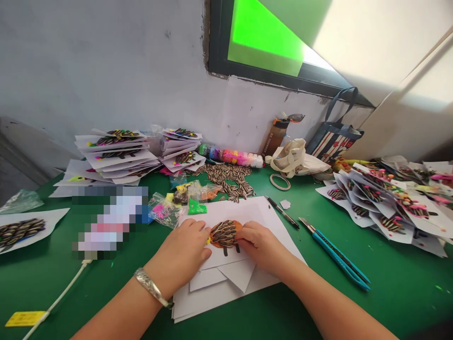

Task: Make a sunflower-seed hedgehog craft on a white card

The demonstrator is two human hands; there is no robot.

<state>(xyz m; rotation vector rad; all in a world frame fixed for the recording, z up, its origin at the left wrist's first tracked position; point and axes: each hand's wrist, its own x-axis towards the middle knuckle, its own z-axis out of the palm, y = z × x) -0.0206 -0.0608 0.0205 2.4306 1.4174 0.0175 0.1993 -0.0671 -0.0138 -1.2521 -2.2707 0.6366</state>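
Note:
On a stack of white paper sheets lies an orange clay shape covered with striped sunflower seeds. My left hand, with a silver bracelet on the wrist, rests at its left edge, fingers curled and pressed to the clay. My right hand presses its right edge, fingers bent down. Each hand touches the seed-covered shape; whether a loose seed is pinched in either I cannot make out.
A pile of loose sunflower seeds lies behind the paper, beside small bags of coloured clay. A blue utility knife and a pen lie to the right. Stacks of finished sheets sit at left and right. A white cable runs front left.

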